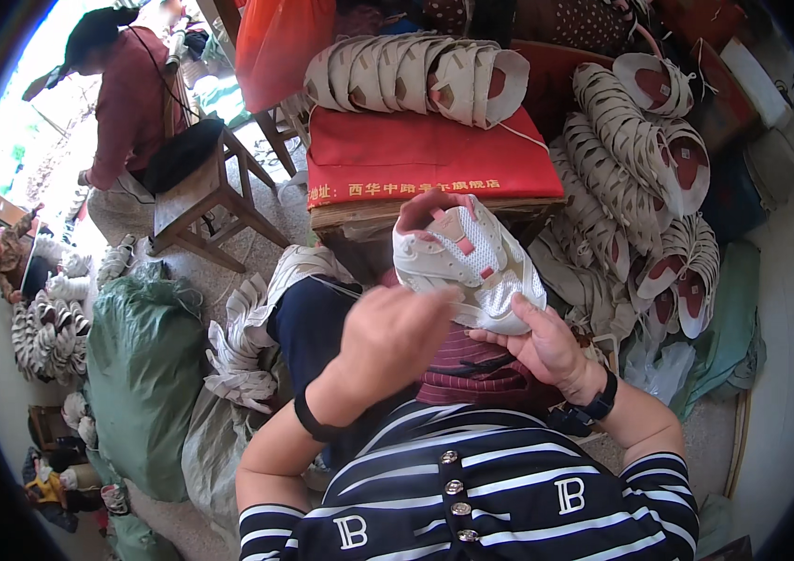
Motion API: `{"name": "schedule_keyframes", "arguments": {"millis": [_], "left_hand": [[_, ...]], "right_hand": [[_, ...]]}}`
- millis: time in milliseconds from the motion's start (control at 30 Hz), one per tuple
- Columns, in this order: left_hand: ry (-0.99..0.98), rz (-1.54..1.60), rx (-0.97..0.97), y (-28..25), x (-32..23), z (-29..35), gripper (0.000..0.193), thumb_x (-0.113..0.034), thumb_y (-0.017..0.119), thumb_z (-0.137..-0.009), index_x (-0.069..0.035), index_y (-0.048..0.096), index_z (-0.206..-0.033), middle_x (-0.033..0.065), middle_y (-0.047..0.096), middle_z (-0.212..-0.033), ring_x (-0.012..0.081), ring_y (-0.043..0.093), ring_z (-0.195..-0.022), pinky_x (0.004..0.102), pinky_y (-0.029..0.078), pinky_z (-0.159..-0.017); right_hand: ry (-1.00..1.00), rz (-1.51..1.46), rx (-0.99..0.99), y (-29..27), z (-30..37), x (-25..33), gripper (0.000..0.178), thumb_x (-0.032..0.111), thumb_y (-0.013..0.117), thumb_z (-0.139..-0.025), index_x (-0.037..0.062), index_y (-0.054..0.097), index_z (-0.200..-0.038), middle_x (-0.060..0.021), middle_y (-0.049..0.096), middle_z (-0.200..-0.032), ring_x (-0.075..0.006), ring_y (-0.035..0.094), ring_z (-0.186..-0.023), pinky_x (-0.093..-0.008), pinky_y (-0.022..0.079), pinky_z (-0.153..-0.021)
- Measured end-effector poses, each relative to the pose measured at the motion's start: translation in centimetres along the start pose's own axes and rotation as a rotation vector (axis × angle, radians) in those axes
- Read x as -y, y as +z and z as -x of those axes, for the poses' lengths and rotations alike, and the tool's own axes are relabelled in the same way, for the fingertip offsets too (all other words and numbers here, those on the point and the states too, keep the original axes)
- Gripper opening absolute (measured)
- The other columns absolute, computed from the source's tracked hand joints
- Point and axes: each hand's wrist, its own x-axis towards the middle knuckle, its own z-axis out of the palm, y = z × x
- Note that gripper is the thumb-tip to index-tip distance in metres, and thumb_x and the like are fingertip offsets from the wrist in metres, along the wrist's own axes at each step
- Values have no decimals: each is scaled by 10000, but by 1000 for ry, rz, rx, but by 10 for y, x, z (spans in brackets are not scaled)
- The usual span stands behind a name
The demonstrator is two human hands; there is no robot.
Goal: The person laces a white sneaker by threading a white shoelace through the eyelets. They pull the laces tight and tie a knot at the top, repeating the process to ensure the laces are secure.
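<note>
A white mesh shoe upper [472, 248] with red-pink collar and tabs is held up in front of my lap. My right hand [551, 346] grips its toe end at the lower edge, thumb on top and fingers beneath. My left hand [392, 332] is closed at the near left side of the upper, fingers curled toward it. Any small thing between those fingertips is hidden, and the hand is slightly blurred. Under the upper, a dark red striped cloth [481, 369] covers my lap.
Ahead stands a small table with a red cover [415, 154], bearing a row of nested shoe uppers [406, 79]. More stacked uppers [630, 159] lie to the right. On the left are a green sack [144, 383], a wooden stool [200, 206] and a seated person [135, 103].
</note>
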Motion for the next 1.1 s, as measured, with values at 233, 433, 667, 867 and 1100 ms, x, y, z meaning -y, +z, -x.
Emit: {"name": "schedule_keyframes", "arguments": {"millis": [233,433,667,867,1100], "left_hand": [[-467,-63,-30,18,47,20,384,-234,672,-960,24,590,-1232,191,693,-992,314,698,-911,415,551,-788],[-680,407,27,56,58,9,922,-366,741,-894,117,253,-1509,334,431,-1440,392,460,-1362,429,399,-1122],[-611,392,201,68,58,-12,917,-346,727,-890,79,230,-1534,252,377,-1541,351,361,-1449,429,350,-1165],[-573,618,272,83,80,-8,866,-317,683,-917,38,217,-1555,210,349,-1582,292,366,-1462,405,322,-1185],[-583,736,289,100,83,-9,875,-262,722,-930,-14,170,-1563,180,343,-1538,265,361,-1435,391,312,-1183]], "right_hand": [[40,-9,-38,9,2,-4,527,364,330,-1120,11,363,-1510,-168,524,-1456,-292,551,-1312,-486,490,-1078],[407,807,389,19,14,38,428,354,550,-1064,35,624,-1338,-99,676,-1262,-198,618,-1193,-333,501,-1004],[-132,832,4,-26,-39,77,538,399,612,-1031,-32,540,-1345,-72,640,-1150,-152,613,-1055,-297,503,-937],[-348,1112,-233,-40,-101,16,872,500,698,-923,-57,331,-1485,-308,396,-1467,-384,402,-1405,-437,342,-1163],[-337,1043,-9,-67,-91,25,952,651,585,-952,-18,258,-1545,-198,441,-1472,-260,411,-1407,-378,337,-1158]]}}
